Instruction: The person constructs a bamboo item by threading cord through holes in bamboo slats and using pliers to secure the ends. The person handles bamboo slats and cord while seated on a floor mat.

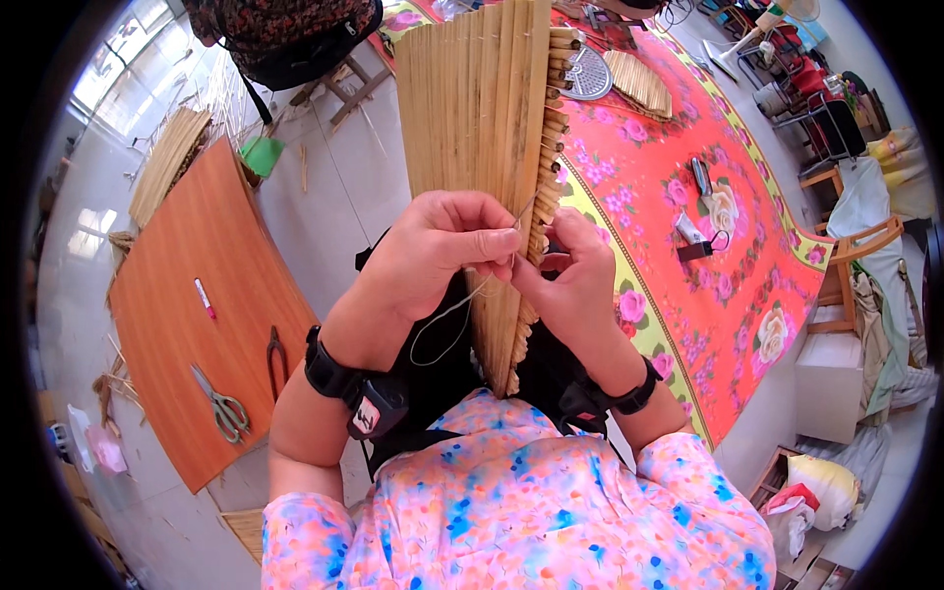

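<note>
A fan-shaped panel of thin straw or reed strips (482,118) stands upright in front of me, its right edge bound with short cut stalks. My left hand (442,246) pinches a thin pale thread (447,320) against that edge; the thread loops down below the hand. My right hand (570,275) grips the panel's right edge just beside the left fingertips. Both wrists wear black straps.
An orange board (197,285) on the left bears scissors (224,405), dark pliers (276,354) and a marker (205,298). A red flowered cloth (708,256) on the right carries small tools and another woven piece (639,84). Straw bundles (167,162) lie far left; chairs stand far right.
</note>
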Tool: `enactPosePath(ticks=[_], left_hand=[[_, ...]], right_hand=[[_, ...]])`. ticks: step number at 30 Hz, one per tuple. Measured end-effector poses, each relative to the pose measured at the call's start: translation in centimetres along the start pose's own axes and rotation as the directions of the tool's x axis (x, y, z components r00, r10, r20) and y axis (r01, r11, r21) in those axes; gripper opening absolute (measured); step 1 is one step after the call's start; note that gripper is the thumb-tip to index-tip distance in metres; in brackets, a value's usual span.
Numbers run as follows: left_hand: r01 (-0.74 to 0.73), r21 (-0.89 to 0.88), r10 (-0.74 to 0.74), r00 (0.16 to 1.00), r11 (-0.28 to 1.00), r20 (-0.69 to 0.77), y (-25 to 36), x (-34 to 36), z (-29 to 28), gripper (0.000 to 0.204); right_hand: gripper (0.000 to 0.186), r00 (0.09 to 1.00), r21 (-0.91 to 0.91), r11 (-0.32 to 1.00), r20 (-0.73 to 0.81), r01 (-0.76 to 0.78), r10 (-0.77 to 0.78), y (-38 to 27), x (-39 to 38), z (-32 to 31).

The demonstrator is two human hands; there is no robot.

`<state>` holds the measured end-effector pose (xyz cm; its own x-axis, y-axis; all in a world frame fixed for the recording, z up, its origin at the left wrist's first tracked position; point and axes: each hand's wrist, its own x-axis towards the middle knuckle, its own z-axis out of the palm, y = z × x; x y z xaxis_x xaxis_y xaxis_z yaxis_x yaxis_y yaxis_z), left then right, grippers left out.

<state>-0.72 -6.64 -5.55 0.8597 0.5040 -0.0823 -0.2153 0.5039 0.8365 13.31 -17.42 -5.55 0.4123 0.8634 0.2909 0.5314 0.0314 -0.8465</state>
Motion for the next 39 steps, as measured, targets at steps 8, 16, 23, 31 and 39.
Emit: enactPosePath(ticks=[8, 16, 23, 31, 39], left_hand=[[-0.222, 0.602, 0.454, 0.851, 0.767, -0.263, 1.5, -1.7, -0.9, 0.015], [-0.237, 0.959, 0.692, 0.719, 0.155, 0.066, 1.2, -2.5, 0.4, 0.014], [-0.206, 0.977, 0.682, 0.721, 0.045, 0.121, 1.0, -2.6, 0.1, 0.013], [-0.199, 0.98, 0.671, 0.728, 0.007, 0.143, 1.2, -3.0, 0.3, 0.018], [-0.199, 0.98, 0.659, 0.737, -0.002, 0.151, 1.2, -3.1, 0.4, 0.019]], right_hand=[[0.038, 0.999, -0.058, 0.998, -0.029, -0.015, 0.013, 1.2, -0.5, 0.3], [0.042, 1.0, 0.004, 1.0, -0.001, 0.012, -0.012, 2.0, -0.8, 0.5], [0.035, 0.998, 0.081, 0.997, -0.059, 0.009, -0.004, 2.7, -1.0, 1.0], [0.036, 0.997, 0.14, 0.989, -0.051, -0.052, 0.06, 3.2, -1.4, 1.1], [0.039, 0.997, 0.236, 0.969, -0.026, -0.067, 0.076, 2.6, -1.5, 1.2]])
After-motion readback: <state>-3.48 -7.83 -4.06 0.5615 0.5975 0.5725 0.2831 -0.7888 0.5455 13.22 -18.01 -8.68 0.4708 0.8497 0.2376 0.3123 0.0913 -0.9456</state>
